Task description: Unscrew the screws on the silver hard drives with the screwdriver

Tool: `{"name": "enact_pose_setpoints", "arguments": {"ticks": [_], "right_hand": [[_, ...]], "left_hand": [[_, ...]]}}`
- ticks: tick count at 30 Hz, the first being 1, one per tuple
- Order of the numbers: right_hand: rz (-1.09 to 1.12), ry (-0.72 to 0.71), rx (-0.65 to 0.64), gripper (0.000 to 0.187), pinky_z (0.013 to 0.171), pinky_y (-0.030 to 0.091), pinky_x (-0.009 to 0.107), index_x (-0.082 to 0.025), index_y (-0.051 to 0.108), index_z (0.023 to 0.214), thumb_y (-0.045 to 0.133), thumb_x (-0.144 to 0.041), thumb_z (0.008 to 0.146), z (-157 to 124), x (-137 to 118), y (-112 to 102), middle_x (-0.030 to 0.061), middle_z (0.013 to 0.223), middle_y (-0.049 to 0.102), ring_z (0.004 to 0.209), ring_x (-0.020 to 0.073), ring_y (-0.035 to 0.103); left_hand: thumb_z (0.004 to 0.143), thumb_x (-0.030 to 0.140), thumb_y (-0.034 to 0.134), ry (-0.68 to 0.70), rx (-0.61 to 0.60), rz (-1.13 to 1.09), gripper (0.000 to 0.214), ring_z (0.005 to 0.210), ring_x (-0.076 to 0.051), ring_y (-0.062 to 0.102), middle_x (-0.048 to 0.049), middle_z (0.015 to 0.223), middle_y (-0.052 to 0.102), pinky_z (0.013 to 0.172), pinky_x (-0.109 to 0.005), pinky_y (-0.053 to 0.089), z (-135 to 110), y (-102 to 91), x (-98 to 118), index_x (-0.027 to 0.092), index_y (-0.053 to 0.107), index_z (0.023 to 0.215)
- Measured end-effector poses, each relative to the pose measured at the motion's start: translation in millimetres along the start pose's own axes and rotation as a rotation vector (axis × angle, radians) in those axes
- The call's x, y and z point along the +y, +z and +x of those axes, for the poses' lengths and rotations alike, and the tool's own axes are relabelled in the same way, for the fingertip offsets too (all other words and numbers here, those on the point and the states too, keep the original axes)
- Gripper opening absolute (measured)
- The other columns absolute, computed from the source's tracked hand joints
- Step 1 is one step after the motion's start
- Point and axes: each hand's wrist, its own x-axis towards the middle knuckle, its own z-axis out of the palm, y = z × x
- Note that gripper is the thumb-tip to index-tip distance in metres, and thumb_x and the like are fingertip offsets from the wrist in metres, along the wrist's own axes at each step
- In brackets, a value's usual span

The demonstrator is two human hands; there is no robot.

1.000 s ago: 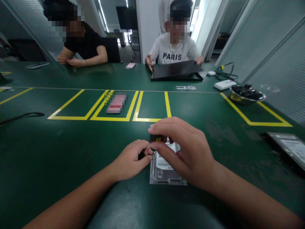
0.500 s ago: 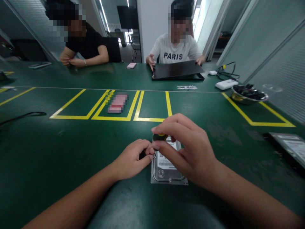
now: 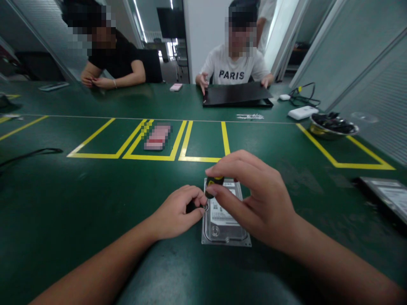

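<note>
A silver hard drive (image 3: 226,231) with a white label lies flat on the green table, directly before me. Above its left edge, my right hand (image 3: 254,195) grips the short black and yellow handle of a screwdriver (image 3: 215,184) between thumb and fingers. The screwdriver is tilted, and its lower end points down at the drive's left edge. My left hand (image 3: 181,209) rests on the table there, fingers curled and thumb and fingertips closed beside the screwdriver's tip. What those fingertips hold, if anything, is hidden.
Another hard drive (image 3: 386,195) lies at the right. A metal bowl (image 3: 332,133) of dark pieces stands behind it, near a white box (image 3: 302,112) and black cable (image 3: 305,99). A pink phone (image 3: 158,137) lies between yellow tape lines. Across the table, a person holds a black panel (image 3: 238,94).
My right hand has shifted slightly right and turned the screwdriver handle, so more of the handle and its lower end show. The left hand stays in place. Someone's arm appears behind the far person.
</note>
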Motion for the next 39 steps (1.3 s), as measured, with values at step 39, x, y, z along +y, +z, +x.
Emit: {"name": "enact_pose_setpoints", "arguments": {"ticks": [39], "right_hand": [[0.027, -0.021, -0.045, 0.016, 0.075, 0.054, 0.031, -0.017, 0.067, 0.105, 0.066, -0.021, 0.089, 0.6, -1.0, -1.8, 0.0073, 0.097, 0.063, 0.091, 0.0157, 0.061]], "left_hand": [[0.086, 0.023, 0.061, 0.005, 0.055, 0.052, 0.005, 0.1, -0.024, 0.06, -0.0019, 0.093, 0.066, 0.088, -0.038, 0.048, -1.7, 2.1, 0.7, 0.021, 0.061, 0.09]]}}
